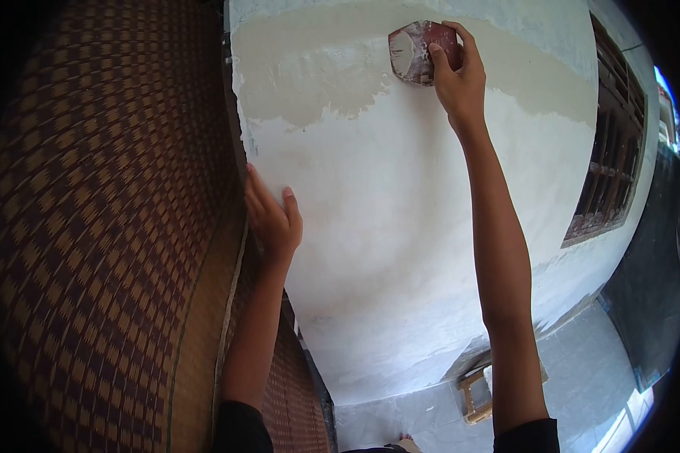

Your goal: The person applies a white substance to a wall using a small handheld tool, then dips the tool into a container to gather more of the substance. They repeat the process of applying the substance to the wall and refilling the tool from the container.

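Observation:
My right hand (461, 79) grips a flat reddish-brown putty scraper (412, 54) smeared with pale putty, thumb on its near face. The scraper lies against the upper part of a white wall (378, 226), over a band of grey-beige putty (302, 68) with a ragged lower border. Lower down, at the wall's left edge, my left hand (274, 219) rests with its fingers stretched out and nothing in it. Its fingertips reach the edge of the wall.
A brown woven mat screen (113, 189) stands close along the left. At the right is a wooden barred window (612, 143). Below, a small wooden stool (476, 396) sits on the grey tiled floor (582, 362). A dark panel (650, 264) is at far right.

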A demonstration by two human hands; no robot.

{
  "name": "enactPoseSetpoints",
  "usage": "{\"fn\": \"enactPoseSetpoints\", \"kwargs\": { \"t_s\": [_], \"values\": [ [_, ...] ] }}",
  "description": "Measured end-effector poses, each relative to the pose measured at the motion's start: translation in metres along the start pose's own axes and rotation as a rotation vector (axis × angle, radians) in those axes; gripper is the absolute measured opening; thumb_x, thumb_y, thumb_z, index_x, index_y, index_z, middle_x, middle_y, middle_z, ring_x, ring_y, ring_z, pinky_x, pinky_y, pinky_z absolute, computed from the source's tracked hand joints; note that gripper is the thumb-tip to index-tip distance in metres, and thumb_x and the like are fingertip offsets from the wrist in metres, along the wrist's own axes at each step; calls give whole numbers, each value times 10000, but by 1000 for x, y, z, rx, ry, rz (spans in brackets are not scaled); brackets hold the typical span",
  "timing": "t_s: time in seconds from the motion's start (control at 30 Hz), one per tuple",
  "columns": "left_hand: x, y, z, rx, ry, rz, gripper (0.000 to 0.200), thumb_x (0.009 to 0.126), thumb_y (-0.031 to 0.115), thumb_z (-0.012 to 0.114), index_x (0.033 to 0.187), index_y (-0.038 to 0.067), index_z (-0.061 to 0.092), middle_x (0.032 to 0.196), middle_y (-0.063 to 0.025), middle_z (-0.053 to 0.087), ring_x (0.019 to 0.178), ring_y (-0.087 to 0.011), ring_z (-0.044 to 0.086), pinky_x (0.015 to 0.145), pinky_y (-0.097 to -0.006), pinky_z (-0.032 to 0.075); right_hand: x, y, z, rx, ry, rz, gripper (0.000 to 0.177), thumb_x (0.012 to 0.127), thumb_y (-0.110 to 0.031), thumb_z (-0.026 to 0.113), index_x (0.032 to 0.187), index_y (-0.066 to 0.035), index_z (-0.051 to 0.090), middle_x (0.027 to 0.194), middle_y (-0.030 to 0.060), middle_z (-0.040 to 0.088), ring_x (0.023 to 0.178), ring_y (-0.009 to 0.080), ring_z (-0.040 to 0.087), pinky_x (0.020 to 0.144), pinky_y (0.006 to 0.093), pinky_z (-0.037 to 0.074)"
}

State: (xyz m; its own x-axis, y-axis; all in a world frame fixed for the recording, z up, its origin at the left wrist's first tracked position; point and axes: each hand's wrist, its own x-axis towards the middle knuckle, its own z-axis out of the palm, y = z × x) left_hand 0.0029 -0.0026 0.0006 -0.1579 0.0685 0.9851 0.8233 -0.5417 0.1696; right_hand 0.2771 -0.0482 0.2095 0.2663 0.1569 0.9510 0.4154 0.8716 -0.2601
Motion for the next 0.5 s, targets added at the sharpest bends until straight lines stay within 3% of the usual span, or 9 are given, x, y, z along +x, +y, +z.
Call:
{"fn": "enactPoseSetpoints", "kwargs": {
  "t_s": [0.07, 0.2, 0.4, 0.5],
  "values": [
    [1, 0, 0, 5, 1, -4, 719, 985, 239, 502, 1551, -71, 185, 1487, -311, 358, 1326, -468, 434, 1074, -517, 402, 2, -1, 1, 43, 12, 0, 402, 968, -142, 645, 1360, -130, 554, 998, 76, 680, 860, 120, 603, 782, 290, 515],
    [0, 0, 0, -1, -5, -6, 719, 984, 238, 502, 1551, -71, 186, 1488, -311, 358, 1319, -467, 439, 1075, -516, 401, -4, -3, 7, -146, -11, -72, 388, 970, -117, 634, 1351, -131, 562, 1005, 90, 686, 836, 126, 612, 772, 296, 525],
    [-1, -1, 0, 27, 11, 3, 719, 986, 245, 501, 1553, -68, 188, 1488, -305, 363, 1310, -466, 447, 1064, -520, 408, -1, -6, 1, 105, 11, -40, 390, 971, -124, 637, 1353, -128, 559, 1024, 96, 690, 864, 134, 626, 777, 286, 528],
    [-1, 3, 0, 6, -3, -22, 721, 986, 251, 501, 1554, -67, 189, 1486, -302, 365, 1301, -464, 453, 1055, -522, 413, -7, 5, 1, -46, 26, -14, 389, 969, -127, 629, 1350, -127, 548, 1007, 110, 699, 875, 152, 653, 786, 306, 534]
  ]
}}
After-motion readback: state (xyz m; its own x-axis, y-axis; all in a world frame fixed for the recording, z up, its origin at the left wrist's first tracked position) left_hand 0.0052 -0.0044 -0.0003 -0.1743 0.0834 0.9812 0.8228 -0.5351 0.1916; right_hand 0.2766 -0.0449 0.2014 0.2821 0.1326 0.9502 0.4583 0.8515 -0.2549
